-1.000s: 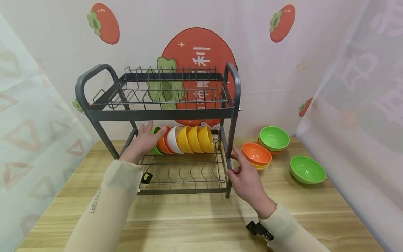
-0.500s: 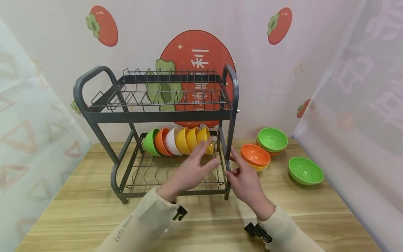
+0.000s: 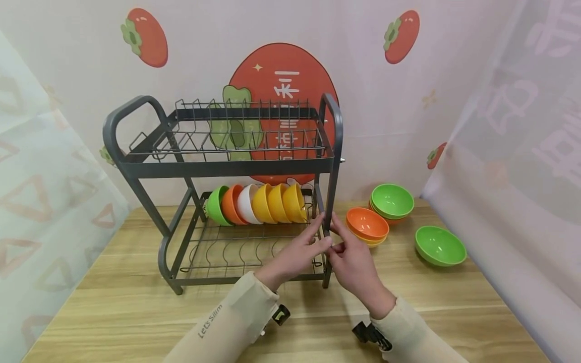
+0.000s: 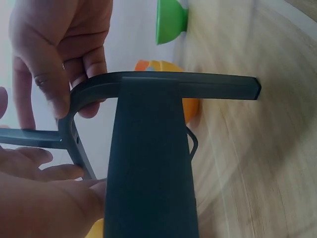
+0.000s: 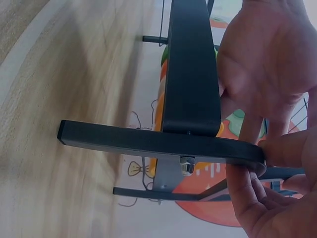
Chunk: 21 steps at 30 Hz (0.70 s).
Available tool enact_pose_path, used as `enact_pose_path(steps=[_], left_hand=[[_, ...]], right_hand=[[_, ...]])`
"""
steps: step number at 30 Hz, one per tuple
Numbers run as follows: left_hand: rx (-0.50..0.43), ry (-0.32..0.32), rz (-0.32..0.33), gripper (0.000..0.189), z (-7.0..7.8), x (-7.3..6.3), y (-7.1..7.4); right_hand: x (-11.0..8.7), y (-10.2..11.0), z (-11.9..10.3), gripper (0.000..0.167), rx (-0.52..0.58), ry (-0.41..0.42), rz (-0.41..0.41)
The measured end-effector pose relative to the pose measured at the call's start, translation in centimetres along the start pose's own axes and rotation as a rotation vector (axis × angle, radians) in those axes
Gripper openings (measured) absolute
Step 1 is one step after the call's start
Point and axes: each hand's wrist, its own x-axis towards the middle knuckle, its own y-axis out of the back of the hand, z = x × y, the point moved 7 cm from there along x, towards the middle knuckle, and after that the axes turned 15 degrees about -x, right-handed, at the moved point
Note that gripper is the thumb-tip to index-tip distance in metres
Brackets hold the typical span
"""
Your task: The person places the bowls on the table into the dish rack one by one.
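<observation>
At the right front post (image 3: 333,189) of the rack (image 3: 227,169): both hands meet

Right hand (image 3: 358,264) pinches the post, thumb and fingers clamped round it. Left hand (image 3: 295,257) alongside, fingers mostly straight, thumb apart; contact unclear. Rack upright on table (image 3: 113,302), long axis left-right, open front toward head camera. Bowls (image 3: 265,204) on edge, rowed along lower tier's back.
</observation>
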Motion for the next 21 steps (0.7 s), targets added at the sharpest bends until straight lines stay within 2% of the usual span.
enact_pose_path(steps=[4, 8, 11, 15, 17, 21], left_hand=[[0.034, 0.003, 0.018, 0.068, -0.4, 0.3, -0.1], [0.1, 0.004, 0.05, 0.075, -0.8, 0.5, -0.2], [0.157, 0.0, 0.081, 0.081, -1.0, 0.7, -0.2], [0.173, 0.013, 0.122, 0.082, -1.3, 0.8, -0.1], [0.167, 0.028, 0.135, 0.082, -1.4, 0.9, -0.1], [0.174, 0.043, 0.147, 0.082, -1.5, 0.9, -0.3]], right_hand=[[0.1, -0.1, 0.1, 0.079, 0.006, 0.012, -0.02], [-0.1, 0.0, 1.0, 0.079, 0.073, -0.02, -0.14], [-0.1, 1.2, 2.2, 0.076, 0.109, -0.04, -0.21], [0.2, 4.9, 5.1, 0.063, 0.03, -0.091, -0.201], [0.4, 7.3, 7.2, 0.059, -0.049, -0.156, -0.19], [0.1, 11.4, 12.4, 0.067, -0.25, -0.299, -0.228]])
